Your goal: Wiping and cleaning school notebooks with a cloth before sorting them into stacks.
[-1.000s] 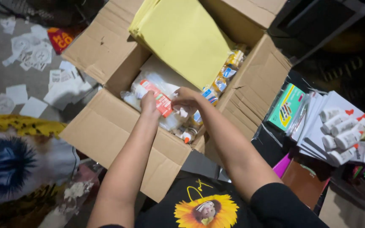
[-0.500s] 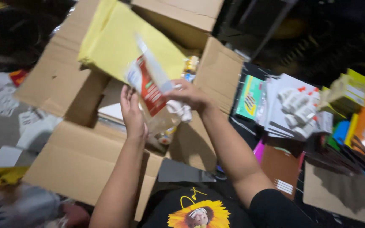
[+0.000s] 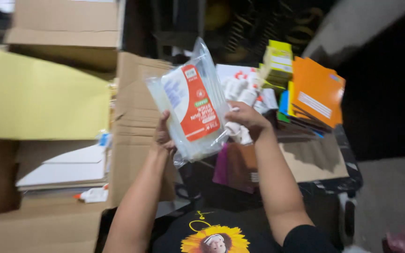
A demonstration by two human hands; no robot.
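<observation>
Both hands grip a clear plastic packet (image 3: 191, 103) with an orange label: the left hand (image 3: 164, 136) curls under its lower edge, the right hand (image 3: 245, 117) clasps its side, above the cardboard box (image 3: 132, 122) wall.

Both forearms are bare. The person wears a black short-sleeved T-shirt (image 3: 240, 234) with a yellow sunflower print (image 3: 215, 242) on the chest.

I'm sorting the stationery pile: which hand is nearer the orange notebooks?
Right. The right hand grips the clear packet just left of the orange notebooks; the left hand holds the packet's far side.
</observation>
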